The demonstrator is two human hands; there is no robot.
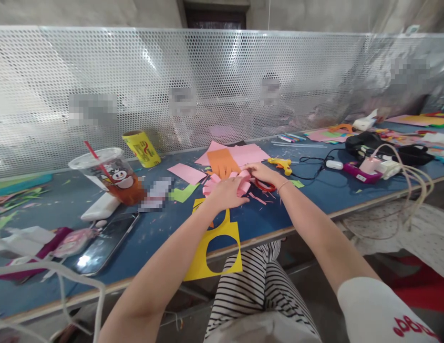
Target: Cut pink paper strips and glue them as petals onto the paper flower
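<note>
A pink paper flower (244, 185) with looped petals lies on the blue table in front of me. My left hand (229, 193) rests over it, fingers stretched and thumb apart, hiding much of the flower. At the flower's far right edge, the bent fingers of my right hand (260, 172) grip a petal; the fingertips are partly hidden. Red-handled scissors (265, 186) lie under my right wrist. Just beyond the flower is an orange paper piece (219, 159) with cut strips. Yellow paper (196, 264) with round cut-outs hangs over the table's front edge.
Pink sheets (248, 154) lie behind the flower, with a yellow glue gun (281, 165) to the right. At left stand a drink cup (116, 178) with a red straw and a yellow tube (143, 148); a phone (107, 244) lies nearer. A perforated metal screen (222, 95) borders the back.
</note>
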